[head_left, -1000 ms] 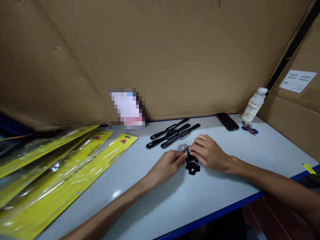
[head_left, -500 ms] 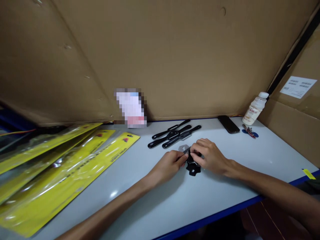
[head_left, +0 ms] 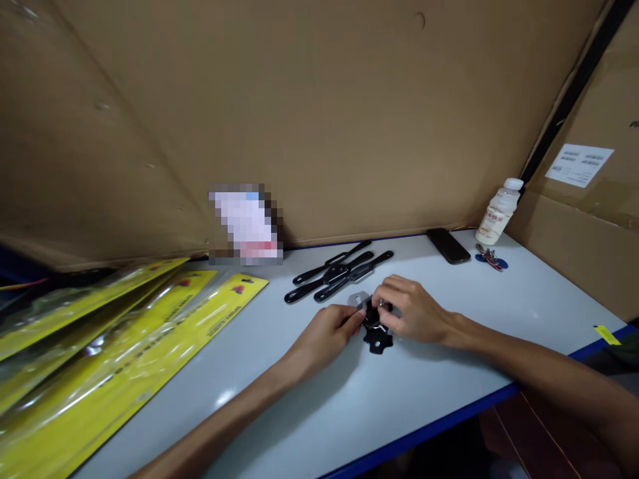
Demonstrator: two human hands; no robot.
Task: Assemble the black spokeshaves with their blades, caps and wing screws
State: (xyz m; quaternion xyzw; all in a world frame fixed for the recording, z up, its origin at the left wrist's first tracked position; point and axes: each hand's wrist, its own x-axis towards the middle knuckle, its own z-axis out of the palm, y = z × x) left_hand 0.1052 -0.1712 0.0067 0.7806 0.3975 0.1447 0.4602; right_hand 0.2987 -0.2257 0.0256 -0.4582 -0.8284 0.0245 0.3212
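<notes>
My left hand [head_left: 322,336] is closed, thumb and forefinger pinching the edge of a flat silver-grey metal plate [head_left: 357,300] with a hole in it. Just to its right, my right hand [head_left: 417,311] has its fingertips pinched on a small shiny piece that looks like a screw [head_left: 383,303]. Under and between the hands are black lobed metal plates [head_left: 378,342]; the lowest shows a centre hole, the others are partly covered by fingers. Behind the hands, several black two-handled spokeshaves [head_left: 329,274] lie side by side on the table.
Yellow cards in clear plastic packaging [head_left: 164,359] fan out at the left. Along the back are a blurred-out upright object [head_left: 247,223], a black phone [head_left: 448,246], a white bottle [head_left: 496,213] and keys [head_left: 492,257]. Cardboard walls [head_left: 319,120] bound the table [head_left: 299,426].
My view has shifted slightly, so the table things sit further left. My right fingers have lifted a little off the plates, and the shiny piece now shows between them.
</notes>
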